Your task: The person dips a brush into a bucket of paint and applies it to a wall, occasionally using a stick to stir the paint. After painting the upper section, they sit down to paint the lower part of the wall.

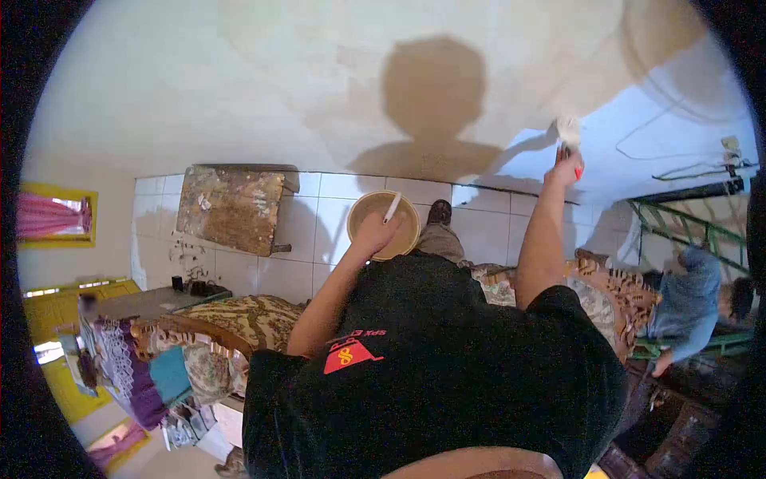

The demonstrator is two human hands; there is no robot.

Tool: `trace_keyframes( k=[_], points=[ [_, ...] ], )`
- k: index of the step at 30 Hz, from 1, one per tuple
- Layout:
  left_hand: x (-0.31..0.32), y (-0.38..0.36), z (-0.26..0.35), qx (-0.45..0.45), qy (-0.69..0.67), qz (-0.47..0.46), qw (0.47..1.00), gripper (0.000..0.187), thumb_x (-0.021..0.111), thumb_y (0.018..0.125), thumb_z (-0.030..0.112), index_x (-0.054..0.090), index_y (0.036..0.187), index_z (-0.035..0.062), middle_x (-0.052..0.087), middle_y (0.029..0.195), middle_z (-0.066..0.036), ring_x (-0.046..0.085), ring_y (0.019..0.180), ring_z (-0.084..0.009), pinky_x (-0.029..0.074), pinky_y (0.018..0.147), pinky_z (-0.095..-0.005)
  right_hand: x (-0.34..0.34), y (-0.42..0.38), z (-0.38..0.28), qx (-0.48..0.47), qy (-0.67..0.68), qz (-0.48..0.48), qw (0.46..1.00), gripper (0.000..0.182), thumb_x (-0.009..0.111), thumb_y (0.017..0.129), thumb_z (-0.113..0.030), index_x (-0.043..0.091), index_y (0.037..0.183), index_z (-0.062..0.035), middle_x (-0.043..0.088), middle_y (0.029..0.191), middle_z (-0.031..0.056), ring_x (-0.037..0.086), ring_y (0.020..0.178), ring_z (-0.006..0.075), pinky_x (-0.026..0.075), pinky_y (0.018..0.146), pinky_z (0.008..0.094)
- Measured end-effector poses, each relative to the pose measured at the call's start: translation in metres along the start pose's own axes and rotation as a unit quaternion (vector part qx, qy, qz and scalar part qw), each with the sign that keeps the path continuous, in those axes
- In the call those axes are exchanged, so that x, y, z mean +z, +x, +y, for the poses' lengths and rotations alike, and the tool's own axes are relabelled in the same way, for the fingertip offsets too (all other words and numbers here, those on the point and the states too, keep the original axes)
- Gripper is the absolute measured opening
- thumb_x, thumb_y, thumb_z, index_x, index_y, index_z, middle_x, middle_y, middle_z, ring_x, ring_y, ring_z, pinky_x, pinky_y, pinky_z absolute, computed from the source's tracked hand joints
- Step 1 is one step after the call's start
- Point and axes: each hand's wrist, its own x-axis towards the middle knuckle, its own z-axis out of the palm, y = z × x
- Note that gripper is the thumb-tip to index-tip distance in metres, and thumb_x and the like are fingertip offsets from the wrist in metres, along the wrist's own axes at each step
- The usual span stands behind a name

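Observation:
My left hand (377, 233) is closed at the rim of a round yellowish tub (360, 214), with a thin white stick-like object (392, 207) pointing up from its fingers; which of the two it grips is hard to tell. Stretched out to the right, my right hand (565, 171) grips the handle of a brush (567, 130). The brush's pale head touches the wall (319, 96), by the border between a cream area and a light bluish-white area. A red spot shows beside the right hand's fingers.
A stained wooden stool (231, 209) stands on the tiled floor (303, 231) at left. Carved, upholstered chairs (259, 315) are behind me on both sides. At far right, another person in a blue-grey top (690, 299) is beside a green metal frame (730, 231). Cables hang on the right wall.

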Motion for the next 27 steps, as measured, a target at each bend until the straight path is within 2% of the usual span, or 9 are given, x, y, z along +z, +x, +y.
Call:
trace_keyframes(
  k=[4, 7, 8, 14, 17, 19, 22, 25, 27],
  points=[
    [-0.005, -0.021, 0.017, 0.06, -0.03, 0.058, 0.996, 0.051, 0.053, 0.081, 0.046, 0.061, 0.087, -0.0048, 0.061, 0.078, -0.026, 0.06, 0.077, -0.0386, 0.045, 0.069, -0.0431, -0.033, 0.016, 0.048, 0.104, -0.034, 0.007, 0.994, 0.018, 0.051, 0.079, -0.009, 0.06, 0.089, 0.0035, 0.061, 0.089, 0.0103, 0.059, 0.085, 0.0207, 0.051, 0.075, 0.029],
    [0.011, 0.007, -0.023, 0.046, -0.006, 0.082, 0.996, 0.051, 0.053, 0.081, 0.045, 0.061, 0.086, -0.005, 0.061, 0.078, -0.026, 0.06, 0.077, -0.039, 0.045, 0.068, -0.0431, -0.005, 0.033, 0.045, 0.07, 0.012, -0.061, 0.996, 0.018, 0.049, 0.081, -0.01, 0.058, 0.09, 0.0021, 0.061, 0.087, 0.0099, 0.06, 0.077, 0.0216, 0.051, 0.067, 0.027],
    [0.01, 0.005, -0.024, 0.045, -0.004, 0.082, 0.996, 0.051, 0.053, 0.081, 0.045, 0.061, 0.086, -0.005, 0.061, 0.078, -0.026, 0.06, 0.077, -0.039, 0.045, 0.068, -0.0431, 0.01, 0.029, 0.028, 0.058, 0.007, -0.046, 0.997, 0.023, 0.05, 0.082, -0.01, 0.057, 0.096, 0.0065, 0.059, 0.096, 0.0121, 0.059, 0.09, 0.0222, 0.049, 0.081, 0.0284],
    [0.005, -0.01, -0.004, 0.055, -0.02, 0.059, 0.997, 0.053, 0.053, 0.081, 0.047, 0.061, 0.086, -0.0054, 0.061, 0.076, -0.026, 0.06, 0.076, -0.0395, 0.045, 0.067, -0.0439, 0.058, -0.042, -0.088, -0.042, 0.197, -0.061, 0.978, 0.029, 0.049, 0.083, -0.012, 0.053, 0.099, 0.0117, 0.058, 0.095, 0.0112, 0.058, 0.087, 0.0233, 0.049, 0.081, 0.0314],
    [0.002, -0.012, 0.007, 0.025, 0.0, 0.036, 0.999, 0.052, 0.052, 0.081, 0.047, 0.062, 0.088, -0.0042, 0.061, 0.077, -0.026, 0.06, 0.076, -0.0403, 0.046, 0.068, -0.0437, 0.04, -0.01, -0.048, -0.042, 0.147, -0.07, 0.986, 0.028, 0.05, 0.083, -0.012, 0.053, 0.099, 0.0104, 0.058, 0.094, 0.0113, 0.057, 0.087, 0.0225, 0.049, 0.08, 0.0302],
    [0.004, -0.005, -0.001, -0.016, 0.036, 0.018, 0.999, 0.05, 0.051, 0.082, 0.046, 0.062, 0.095, -0.0018, 0.061, 0.083, -0.026, 0.06, 0.081, -0.0407, 0.046, 0.071, -0.0431, 0.01, 0.004, 0.001, -0.017, 0.077, -0.076, 0.994, 0.019, 0.052, 0.078, -0.009, 0.056, 0.093, 0.0015, 0.058, 0.092, 0.0109, 0.056, 0.082, 0.0183, 0.051, 0.072, 0.029],
    [0.004, -0.011, 0.004, 0.006, 0.014, 0.034, 0.999, 0.051, 0.05, 0.082, 0.046, 0.06, 0.1, -0.0001, 0.061, 0.089, -0.027, 0.059, 0.085, -0.0411, 0.046, 0.075, -0.0427, -0.021, -0.004, 0.037, 0.05, 0.013, 0.008, 0.999, 0.02, 0.053, 0.077, -0.01, 0.056, 0.093, 0.0018, 0.058, 0.091, 0.01, 0.057, 0.082, 0.0192, 0.051, 0.071, 0.0284],
    [0.008, -0.003, -0.006, 0.027, 0.017, 0.027, 0.999, 0.051, 0.05, 0.082, 0.046, 0.06, 0.101, -0.0003, 0.06, 0.091, -0.027, 0.058, 0.087, -0.0405, 0.045, 0.077, -0.0426, -0.038, 0.003, 0.053, 0.114, -0.039, 0.025, 0.992, 0.022, 0.052, 0.078, -0.01, 0.056, 0.096, 0.002, 0.058, 0.094, 0.0113, 0.058, 0.082, 0.0191, 0.052, 0.071, 0.0268],
    [0.012, -0.001, -0.012, 0.051, 0.017, 0.051, 0.997, 0.052, 0.05, 0.082, 0.047, 0.06, 0.099, -0.0007, 0.061, 0.089, -0.027, 0.059, 0.086, -0.0403, 0.045, 0.076, -0.0428, -0.025, 0.008, 0.045, 0.093, -0.014, -0.002, 0.996, 0.022, 0.051, 0.079, -0.009, 0.056, 0.096, 0.0029, 0.058, 0.093, 0.0115, 0.058, 0.082, 0.0188, 0.051, 0.071, 0.0259]
  ],
)
